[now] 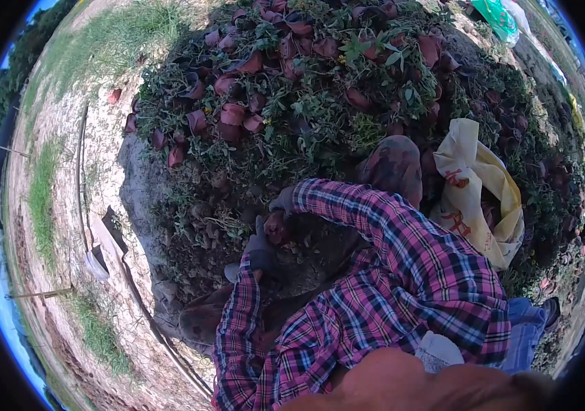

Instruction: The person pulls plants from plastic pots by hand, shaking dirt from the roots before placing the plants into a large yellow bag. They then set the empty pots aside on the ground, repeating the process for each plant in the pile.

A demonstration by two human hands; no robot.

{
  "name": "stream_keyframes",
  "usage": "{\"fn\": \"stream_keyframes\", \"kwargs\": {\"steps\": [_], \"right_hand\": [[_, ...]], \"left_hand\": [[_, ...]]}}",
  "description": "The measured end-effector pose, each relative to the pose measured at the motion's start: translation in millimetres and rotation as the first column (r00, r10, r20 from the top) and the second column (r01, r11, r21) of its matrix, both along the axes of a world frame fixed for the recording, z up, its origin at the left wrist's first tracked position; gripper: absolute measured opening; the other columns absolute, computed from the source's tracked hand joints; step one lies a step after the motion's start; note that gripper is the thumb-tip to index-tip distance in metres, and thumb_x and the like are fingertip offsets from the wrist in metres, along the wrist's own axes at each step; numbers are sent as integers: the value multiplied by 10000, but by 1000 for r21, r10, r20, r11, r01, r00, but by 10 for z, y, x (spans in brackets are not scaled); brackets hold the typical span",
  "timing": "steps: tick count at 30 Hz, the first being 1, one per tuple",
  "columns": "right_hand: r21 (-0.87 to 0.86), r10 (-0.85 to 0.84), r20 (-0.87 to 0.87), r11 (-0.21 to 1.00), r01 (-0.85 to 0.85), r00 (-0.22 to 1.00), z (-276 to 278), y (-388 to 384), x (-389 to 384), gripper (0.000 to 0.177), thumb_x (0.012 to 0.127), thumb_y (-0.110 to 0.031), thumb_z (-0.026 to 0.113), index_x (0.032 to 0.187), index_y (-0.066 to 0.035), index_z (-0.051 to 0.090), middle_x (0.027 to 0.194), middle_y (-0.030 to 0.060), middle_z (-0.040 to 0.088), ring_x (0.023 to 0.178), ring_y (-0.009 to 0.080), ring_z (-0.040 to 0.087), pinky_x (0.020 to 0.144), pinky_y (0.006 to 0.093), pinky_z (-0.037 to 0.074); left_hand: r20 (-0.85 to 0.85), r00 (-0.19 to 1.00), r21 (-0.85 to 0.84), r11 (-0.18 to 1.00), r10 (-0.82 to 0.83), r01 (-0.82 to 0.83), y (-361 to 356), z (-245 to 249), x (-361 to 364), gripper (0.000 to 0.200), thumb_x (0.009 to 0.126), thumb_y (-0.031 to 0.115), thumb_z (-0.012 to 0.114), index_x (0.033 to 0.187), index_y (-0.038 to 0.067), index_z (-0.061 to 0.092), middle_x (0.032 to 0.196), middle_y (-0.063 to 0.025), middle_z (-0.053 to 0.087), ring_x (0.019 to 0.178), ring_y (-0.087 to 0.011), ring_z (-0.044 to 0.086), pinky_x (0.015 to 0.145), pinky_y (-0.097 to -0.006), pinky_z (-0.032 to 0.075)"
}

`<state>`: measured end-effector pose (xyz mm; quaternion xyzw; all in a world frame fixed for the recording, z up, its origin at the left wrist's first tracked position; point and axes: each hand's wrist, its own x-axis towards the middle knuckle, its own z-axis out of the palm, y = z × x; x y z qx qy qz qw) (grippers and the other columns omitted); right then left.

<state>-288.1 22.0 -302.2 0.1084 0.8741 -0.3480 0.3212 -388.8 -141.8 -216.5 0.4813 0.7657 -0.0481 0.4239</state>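
Both my hands wear dark grey gloves and meet low over the shaded soil in front of me. My right hand is closed at the upper edge of a small reddish-brown pot. From below, my left hand grips its near side, fingers bent against it. Shadow and the gloves hide part of the pot and its contents. Just beyond lies a large heap of uprooted green plants mixed with many similar reddish-brown pots. Loose dark soil and wilted stems lie around my hands.
A yellowish woven sack with red printing stands open by my right knee, with reddish pieces inside. On the left, a long-handled tool with a pale metal blade lies on sunlit dry ground. A green plastic bag is at the far right.
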Motion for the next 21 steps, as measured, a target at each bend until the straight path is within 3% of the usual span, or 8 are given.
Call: {"fn": "stream_keyframes", "kwargs": {"steps": [3, 6, 10, 13, 14, 17, 18, 21], "right_hand": [[122, -125, -119, 983, 139, 985, 703, 541, 65, 611, 726, -387, 658, 1254, -178, 432, 1014, 96, 605, 937, 290, 573, 784, 403, 429], [128, -306, -233, 931, 341, 923, 1335, 1126, 341, 500, 739, -223, 619, 1212, -143, 476, 925, 86, 624, 874, 260, 594, 744, 373, 444], [219, -505, -336, 779, 588, 795, 1726, 1655, 838, 428, 740, -103, 559, 1166, -119, 516, 876, 68, 634, 837, 228, 604, 724, 343, 455], [132, -676, -314, 664, 736, 667, 1243, 2303, 1021, 406, 784, -105, 506, 1189, -126, 495, 1012, 67, 599, 880, 248, 601, 747, 363, 459], [225, -651, -332, 648, 728, 682, 1308, 2339, 1033, 409, 800, -118, 491, 1208, -129, 474, 1084, 70, 563, 903, 253, 596, 761, 370, 460], [679, -410, -367, 495, 541, 835, 1963, 2096, 1014, 430, 848, -180, 452, 1272, -138, 396, 1314, 80, 411, 985, 266, 573, 811, 388, 459], [771, -371, -281, 462, 439, 885, 1807, 2343, 947, 490, 870, -218, 440, 1333, -147, 298, 1425, 70, 242, 1066, 253, 533, 860, 374, 453], [909, -256, -58, 387, 158, 965, 1722, 2721, 773, 518, 891, -221, 415, 1373, -166, 232, 1441, 58, 209, 1110, 244, 505, 883, 366, 442]], "left_hand": [[-62, 995, 378, 921, -80, 98, 4, 139, -366, 817, 734, 273, 642, 1384, 96, 181, 1096, -257, 537, 850, -394, 583, 715, -472, 471], [-288, 957, 510, 839, -44, 192, 126, 435, -637, 771, 712, 247, 706, 1347, 108, 291, 973, -191, 600, 758, -324, 611, 676, -400, 491], [194, 950, 608, 730, 243, -311, 233, 756, -805, 641, 715, 219, 727, 1262, 72, 427, 889, -82, 572, 613, -97, 498, 612, -259, 465], [144, 908, 540, 738, 394, -405, 380, 608, -880, 576, 728, 183, 715, 1228, 55, 460, 860, -78, 576, 609, -109, 503, 607, -265, 465], [86, 942, 565, 763, 323, -313, 437, 776, -735, 548, 733, 192, 711, 1204, 41, 476, 863, -84, 589, 656, -128, 532, 624, -267, 469], [334, 926, 619, 699, 177, -357, 546, 636, -592, 534, 714, 188, 724, 1172, 37, 497, 874, -84, 591, 702, -128, 541, 641, -254, 465], [291, 936, 588, 734, 199, -339, 538, 720, -516, 535, 715, 222, 705, 1172, 43, 494, 919, -123, 600, 753, -190, 577, 679, -296, 474], [-52, 991, 592, 803, 124, -70, 534, 706, -576, 538, 733, 263, 659, 1195, 60, 476, 994, -161, 591, 837, -297, 589, 732, -373, 472]]}}
